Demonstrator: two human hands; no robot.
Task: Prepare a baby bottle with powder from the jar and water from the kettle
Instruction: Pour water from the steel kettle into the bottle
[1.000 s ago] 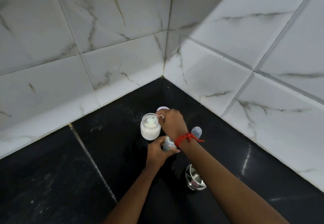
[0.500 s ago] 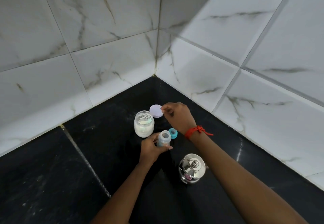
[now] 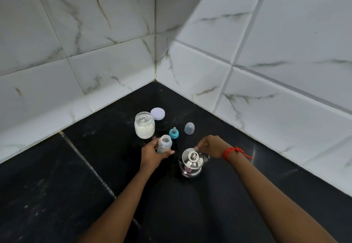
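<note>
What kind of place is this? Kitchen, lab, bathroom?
Probably a home kitchen counter corner, though a bathroom ledge isn't ruled out. Clues: glossy black stone counter meeting white marble-look wall tiles, and a small steel kettle beside a powder jar.

Operator's log, body in my view:

- Left hand (image 3: 152,156): bare, no ring or band that I can make out.
- Left forearm (image 3: 122,201): bare to the bottom edge of my view, no sleeve showing.
- Right hand (image 3: 211,146): bare.
- Right forearm (image 3: 276,201): bare, no sleeve showing.
- Red thread (image 3: 231,152): wound several times round my right wrist, knotted, with loose ends trailing off the outer side.
</note>
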